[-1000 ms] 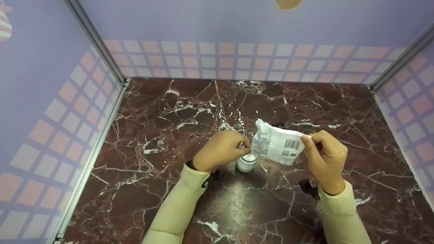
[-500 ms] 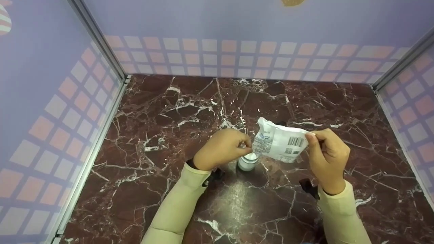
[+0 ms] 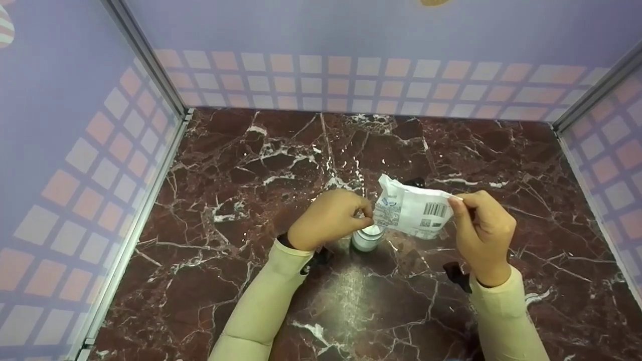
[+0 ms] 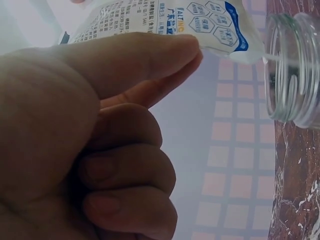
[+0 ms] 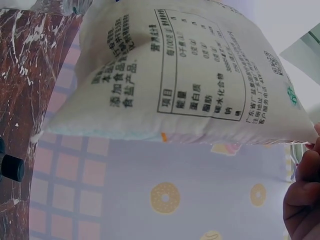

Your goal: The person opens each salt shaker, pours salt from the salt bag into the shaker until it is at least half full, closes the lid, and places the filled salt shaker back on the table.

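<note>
In the head view a white printed plastic bag of salt is held tilted above a small glass jar. My right hand pinches its upper right corner between thumb and finger. My left hand pinches the lower left edge, close over the jar mouth; its other fingers are curled in the left wrist view. There, a white stream of salt runs from the bag's corner into the jar's threaded mouth. White salt shows near the jar's top. My left fingers partly cover the jar's opening from above.
White specks are scattered on the dark red marbled table beyond the jar. A small black object sits behind the bag; the right wrist view shows a black-capped item. Purple checked panels enclose the back and sides.
Both hands keep their hold on the bag over the jar, with only slight shifts. The whole head view has moved up a little.
</note>
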Demonstrator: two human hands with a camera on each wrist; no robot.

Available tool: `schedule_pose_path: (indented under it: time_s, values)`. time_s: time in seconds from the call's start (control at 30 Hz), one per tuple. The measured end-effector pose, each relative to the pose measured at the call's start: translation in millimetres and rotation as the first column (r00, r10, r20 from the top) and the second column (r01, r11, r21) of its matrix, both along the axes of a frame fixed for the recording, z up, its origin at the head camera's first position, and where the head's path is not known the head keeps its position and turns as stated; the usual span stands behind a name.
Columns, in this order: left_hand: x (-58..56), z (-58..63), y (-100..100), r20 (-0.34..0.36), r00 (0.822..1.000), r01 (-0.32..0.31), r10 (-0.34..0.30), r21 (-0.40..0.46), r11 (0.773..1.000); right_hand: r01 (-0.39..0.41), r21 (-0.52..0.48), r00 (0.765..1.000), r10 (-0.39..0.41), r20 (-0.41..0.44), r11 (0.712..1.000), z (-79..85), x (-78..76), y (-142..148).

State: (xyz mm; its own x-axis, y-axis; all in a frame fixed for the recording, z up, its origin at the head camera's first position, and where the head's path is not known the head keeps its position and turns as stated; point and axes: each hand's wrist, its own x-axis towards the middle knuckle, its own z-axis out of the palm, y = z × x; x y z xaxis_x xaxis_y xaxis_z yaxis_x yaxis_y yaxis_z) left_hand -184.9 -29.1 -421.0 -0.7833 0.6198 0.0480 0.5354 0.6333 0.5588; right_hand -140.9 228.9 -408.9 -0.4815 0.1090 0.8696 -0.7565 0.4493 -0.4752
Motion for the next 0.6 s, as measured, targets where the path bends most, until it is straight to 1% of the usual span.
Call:
schedule_pose_path:
  time_s: [0.1,0.27,0.47,0.6]
  values:
    - [-0.3,-0.7,0.5,0.002,1.0,-0.002,0.002,-0.001,1.0,0.001,0.006,1.0,-0.001,-0.01,1.0,4.0,1.4,-3.4]
    - [-1.0,-1.9,1.3,-0.026,1.0,0.002,-0.003,-0.017,1.0,0.003,0.026,1.0,-0.003,-0.016,1.0,6.8,3.2,-5.7]
    - [-1.6,-2.8,1.5,-0.055,0.999,0.003,-0.005,-0.039,0.999,0.0,0.039,1.0,0.001,-0.015,0.999,6.7,3.5,-6.7]
    - [-1.9,-4.5,1.6,-0.056,0.998,-0.003,0.001,-0.046,0.999,0.0,0.061,1.0,0.001,-0.015,0.998,5.6,3.3,-5.7]
